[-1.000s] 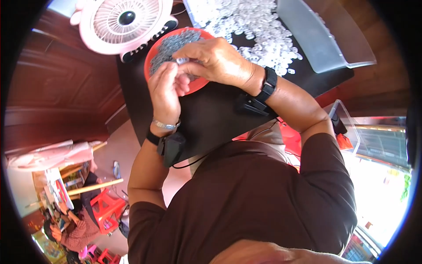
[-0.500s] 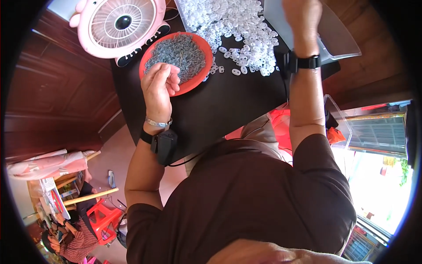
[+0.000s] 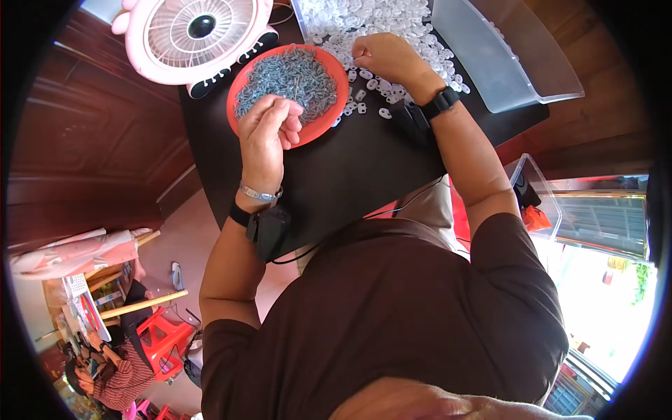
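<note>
Moved since half a second ago: right hand (image 3: 388, 59) down from the clear tray (image 3: 518, 63) to the near edge of the white pieces (image 3: 371, 28); left hand (image 3: 266, 133) about where it was, at the near rim of the red dish (image 3: 329, 126).
Left fingers (image 3: 280, 115): curled together and pinched shut over the dish; something small possibly between the tips, too small to tell what.
Right fingers (image 3: 360, 52): bent down and closed onto the pile; thin dark sliver at the tips, cannot tell what.
Grey parts (image 3: 287, 73): heaped in the red dish, just beyond and under the left fingertips.
White pieces: spread on the black surface (image 3: 350, 168) beyond the right fingertips; a few loose ones just nearer than the knuckles, between the two hands.
Clear tray: well to the outer side of the right hand, tilted on the surface edge.
Pink fan (image 3: 196, 35): beyond the dish, apart from both hands.
Doing it well, as a judgement: pick a single piece off the thin edge of the pile, not the deep middle; keep the left pinch low over the dish, so a dropped part lands back inside; bring both hands together above the bare surface between them.
</note>
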Tool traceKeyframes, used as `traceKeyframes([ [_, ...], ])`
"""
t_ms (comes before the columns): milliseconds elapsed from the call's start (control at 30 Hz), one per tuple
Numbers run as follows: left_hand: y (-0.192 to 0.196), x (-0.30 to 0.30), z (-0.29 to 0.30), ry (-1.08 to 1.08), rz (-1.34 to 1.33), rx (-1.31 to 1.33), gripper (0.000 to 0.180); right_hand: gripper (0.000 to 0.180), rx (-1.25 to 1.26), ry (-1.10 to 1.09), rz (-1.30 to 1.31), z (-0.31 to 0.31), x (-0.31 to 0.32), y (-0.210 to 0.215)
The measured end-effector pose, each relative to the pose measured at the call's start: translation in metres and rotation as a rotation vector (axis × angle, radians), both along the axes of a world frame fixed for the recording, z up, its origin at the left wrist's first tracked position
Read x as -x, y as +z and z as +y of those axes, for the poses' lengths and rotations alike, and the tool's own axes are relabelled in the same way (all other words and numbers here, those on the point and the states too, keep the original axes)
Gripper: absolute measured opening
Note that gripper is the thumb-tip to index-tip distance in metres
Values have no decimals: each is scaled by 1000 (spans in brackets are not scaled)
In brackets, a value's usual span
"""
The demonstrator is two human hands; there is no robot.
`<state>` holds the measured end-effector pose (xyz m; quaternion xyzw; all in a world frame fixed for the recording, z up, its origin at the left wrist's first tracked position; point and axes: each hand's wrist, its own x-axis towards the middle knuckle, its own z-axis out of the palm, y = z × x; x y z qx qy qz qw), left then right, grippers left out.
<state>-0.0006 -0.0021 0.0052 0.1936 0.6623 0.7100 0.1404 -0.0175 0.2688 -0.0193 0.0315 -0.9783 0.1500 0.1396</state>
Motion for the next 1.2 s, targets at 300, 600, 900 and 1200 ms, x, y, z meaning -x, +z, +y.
traceKeyframes([
  [300,11,-4,2,-33,-24,-78,25,21,-4,-49,-69,3,-16,12],
  [600,8,-12,3,-52,25,-25,27,18,-96,-56,-61,-20,-14,7],
  [900,0,-11,9,11,124,70,25,19,-150,-60,-118,-23,-16,16],
  [1200,-5,-13,13,12,172,127,25,19,-126,-49,-150,-17,-14,15],
])
